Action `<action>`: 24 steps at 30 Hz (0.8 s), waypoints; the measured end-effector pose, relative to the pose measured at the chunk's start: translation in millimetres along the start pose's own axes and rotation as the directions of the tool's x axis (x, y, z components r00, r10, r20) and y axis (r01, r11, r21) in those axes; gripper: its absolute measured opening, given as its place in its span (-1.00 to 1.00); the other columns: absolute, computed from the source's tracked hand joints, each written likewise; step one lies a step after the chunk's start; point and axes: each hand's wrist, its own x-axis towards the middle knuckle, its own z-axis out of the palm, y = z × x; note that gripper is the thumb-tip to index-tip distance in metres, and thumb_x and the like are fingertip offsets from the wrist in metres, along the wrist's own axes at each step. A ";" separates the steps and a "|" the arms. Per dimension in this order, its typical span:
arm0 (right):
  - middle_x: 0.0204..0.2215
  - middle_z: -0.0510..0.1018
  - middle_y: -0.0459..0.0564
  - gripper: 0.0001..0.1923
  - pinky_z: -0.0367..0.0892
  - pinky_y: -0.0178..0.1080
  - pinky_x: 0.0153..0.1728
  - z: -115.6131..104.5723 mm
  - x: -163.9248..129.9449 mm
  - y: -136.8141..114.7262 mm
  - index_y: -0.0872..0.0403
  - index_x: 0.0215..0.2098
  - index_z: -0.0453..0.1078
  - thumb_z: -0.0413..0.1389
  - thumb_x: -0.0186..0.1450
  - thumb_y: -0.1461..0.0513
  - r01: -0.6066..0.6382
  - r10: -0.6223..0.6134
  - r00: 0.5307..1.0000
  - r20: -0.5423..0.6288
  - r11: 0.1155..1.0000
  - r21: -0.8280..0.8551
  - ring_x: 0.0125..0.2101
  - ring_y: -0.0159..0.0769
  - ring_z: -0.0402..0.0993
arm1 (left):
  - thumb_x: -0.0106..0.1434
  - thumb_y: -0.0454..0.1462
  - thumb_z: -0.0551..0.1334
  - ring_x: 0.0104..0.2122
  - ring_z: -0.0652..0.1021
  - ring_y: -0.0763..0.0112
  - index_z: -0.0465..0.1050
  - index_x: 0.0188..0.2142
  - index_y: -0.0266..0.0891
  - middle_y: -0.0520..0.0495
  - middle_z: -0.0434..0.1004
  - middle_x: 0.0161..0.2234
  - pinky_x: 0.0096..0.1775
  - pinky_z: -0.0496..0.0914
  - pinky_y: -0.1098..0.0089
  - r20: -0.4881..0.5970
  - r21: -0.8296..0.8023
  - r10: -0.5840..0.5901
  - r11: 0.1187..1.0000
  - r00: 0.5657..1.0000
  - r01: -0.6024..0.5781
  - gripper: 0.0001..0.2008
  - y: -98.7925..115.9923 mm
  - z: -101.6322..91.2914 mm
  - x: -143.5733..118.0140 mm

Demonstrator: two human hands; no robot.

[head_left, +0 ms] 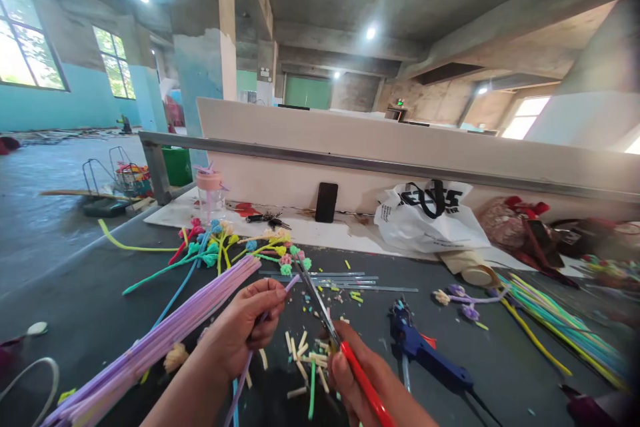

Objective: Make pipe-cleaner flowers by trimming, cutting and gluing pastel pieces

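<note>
The left hand pinches a thin purple fuzzy stick over the dark table — soft and bendy. The right hand grips red scissors, blades near the stick's tip. A white bag sits lumpy at the far edge — contents hidden. Bare table shows left.

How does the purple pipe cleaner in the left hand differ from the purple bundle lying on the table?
The pipe cleaner is a single stem, pinched in the left hand; the purple bundle is many stems together. The single stem is lifted toward the scissors in the right hand; the bundle lies flat on the table. Both are light purple and fuzzy.
</note>
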 end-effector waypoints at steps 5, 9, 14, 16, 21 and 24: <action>-0.64 0.24 -0.19 -0.62 0.14 -0.37 -0.56 -0.3 -3.0 5.2 0.03 -0.13 0.26 -0.06 0.23 -0.02 0.085 -0.107 0.992 -0.060 0.953 -0.292 -0.63 -0.42 0.16 | 0.09 -0.27 0.24 -0.80 0.01 0.81 0.23 -0.49 -0.25 0.19 0.21 -0.66 -0.73 -0.21 0.61 0.018 -0.011 -0.011 1.000 1.000 0.011 -0.83 -2.2 2.0 0.0; -0.51 0.41 -0.09 -0.59 0.24 -0.32 -0.45 2.6 -2.6 18.0 0.03 -0.04 0.21 -0.02 0.20 0.03 0.109 -0.142 0.988 -0.067 0.929 -0.353 -0.53 -0.32 0.33 | 0.08 -0.27 0.25 -0.80 0.00 0.81 0.25 -0.47 -0.25 0.20 0.20 -0.67 -0.72 -0.21 0.60 -0.009 -0.020 -0.005 1.000 1.000 0.005 -0.84 -4.0 0.6 1.5; -0.23 0.45 0.07 -0.52 0.31 -0.26 -0.33 1.7 -2.4 30.1 0.01 0.03 0.18 0.04 0.13 0.13 0.086 -0.117 0.992 -0.043 0.894 -0.440 -0.33 -0.19 0.42 | 0.05 -0.24 0.28 -0.80 -0.01 0.82 0.24 -0.49 -0.25 0.21 0.17 -0.67 -0.70 -0.24 0.60 -0.070 0.031 -0.008 0.999 0.997 0.011 -0.79 -6.5 3.8 1.3; -0.19 0.44 0.08 -0.46 0.32 -0.25 -0.31 0.4 -3.1 30.3 0.00 0.05 0.17 0.08 0.09 0.16 0.064 -0.078 0.997 -0.008 0.870 -0.489 -0.27 -0.15 0.42 | 0.02 -0.23 0.29 -0.80 0.00 0.82 0.23 -0.50 -0.26 0.21 0.16 -0.68 -0.69 -0.24 0.60 -0.083 0.065 -0.022 0.998 0.996 0.028 -0.77 -7.9 7.2 0.1; -0.20 0.44 0.07 -0.48 0.33 -0.25 -0.33 -1.0 -5.7 16.8 0.03 0.03 0.21 0.08 0.08 0.21 -0.034 0.021 0.999 -0.029 0.803 -0.595 -0.26 -0.17 0.43 | -0.02 -0.19 0.31 -0.78 0.02 0.81 0.26 -0.48 -0.27 0.20 0.17 -0.69 -0.68 -0.23 0.60 -0.111 0.159 -0.031 0.986 0.993 0.049 -0.75 -10.6 9.8 -0.8; -0.21 0.45 0.04 -0.50 0.32 -0.25 -0.27 -1.1 -7.0 8.8 0.03 0.02 0.22 0.08 0.09 0.25 -0.056 0.040 0.998 -0.041 0.774 -0.631 -0.23 -0.19 0.42 | -0.02 -0.16 0.32 -0.77 0.02 0.80 0.28 -0.48 -0.27 0.22 0.12 -0.70 -0.68 -0.21 0.59 -0.099 0.187 -0.045 0.980 0.994 0.063 -0.73 -11.9 6.0 1.1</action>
